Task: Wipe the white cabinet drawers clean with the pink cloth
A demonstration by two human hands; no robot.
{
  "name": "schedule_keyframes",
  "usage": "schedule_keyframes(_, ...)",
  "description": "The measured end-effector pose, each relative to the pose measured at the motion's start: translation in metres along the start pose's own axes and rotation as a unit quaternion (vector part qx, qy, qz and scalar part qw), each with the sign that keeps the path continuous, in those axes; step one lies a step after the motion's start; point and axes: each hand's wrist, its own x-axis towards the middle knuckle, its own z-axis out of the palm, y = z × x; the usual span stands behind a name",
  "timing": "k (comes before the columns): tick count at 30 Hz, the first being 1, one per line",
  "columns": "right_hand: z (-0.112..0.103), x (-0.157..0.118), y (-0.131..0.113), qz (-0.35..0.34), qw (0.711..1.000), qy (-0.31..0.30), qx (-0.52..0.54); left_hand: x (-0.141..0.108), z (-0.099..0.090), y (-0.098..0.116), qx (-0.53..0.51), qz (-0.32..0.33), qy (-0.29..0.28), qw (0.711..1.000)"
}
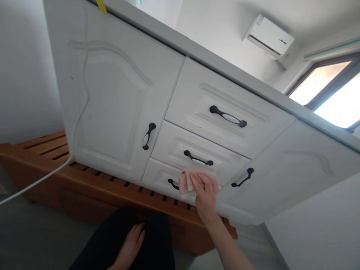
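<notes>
A white cabinet with doors and drawers (107,97) fills the view, tilted in the frame. My right hand (206,195) presses a folded pink cloth (186,183) against the drawer fronts, between the middle handle (198,158) and the bottom handle (172,183), part of which the cloth covers. My left hand (131,243) rests on my dark-clothed lap with its fingers curled together; whether anything is in it is hidden.
The cabinet stands on a slatted wooden bench (92,187). A white cable (50,174) hangs down the left door and runs off to the left. An air conditioner (270,35) and a window (323,82) are at the upper right.
</notes>
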Motion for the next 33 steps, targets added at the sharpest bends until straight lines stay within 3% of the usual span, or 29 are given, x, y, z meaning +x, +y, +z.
schedule_keyframes(3, 0.013, 0.062, -0.021, -0.038, 0.995, 0.077, -0.043, 0.001, 0.001, -0.002, 0.008, 0.001, -0.013, 1.0)
schedule_keyframes(6, 0.038, 0.108, -0.022, -0.01, 0.994, 0.079, -0.08, 0.002, -0.001, -0.003, 0.012, 0.002, -0.028, 1.0)
schedule_keyframes(8, 0.058, 0.12, -0.024, 0.002, 0.993, 0.051, -0.104, 0.002, -0.001, -0.005, 0.011, 0.0, -0.032, 0.999)
schedule_keyframes(13, 0.09, 0.114, -0.039, -0.088, 0.989, -0.019, -0.113, 0.003, 0.003, -0.007, 0.006, -0.012, -0.035, 0.999)
schedule_keyframes(16, 0.08, 0.112, -0.032, -0.154, 0.981, -0.056, -0.105, 0.003, 0.002, -0.007, 0.008, -0.015, -0.037, 0.999)
schedule_keyframes(20, 0.044, 0.108, -0.001, -0.232, 0.961, -0.11, -0.101, 0.003, 0.0, -0.005, -0.002, -0.012, -0.044, 0.999)
schedule_keyframes(25, 0.011, 0.093, 0.024, -0.214, 0.964, -0.131, -0.093, 0.003, 0.006, -0.003, -0.021, -0.025, -0.025, 0.999)
schedule_keyframes(33, -0.007, 0.055, 0.05, -0.196, 0.97, -0.095, -0.11, 0.004, 0.004, -0.004, -0.037, -0.031, -0.024, 0.999)
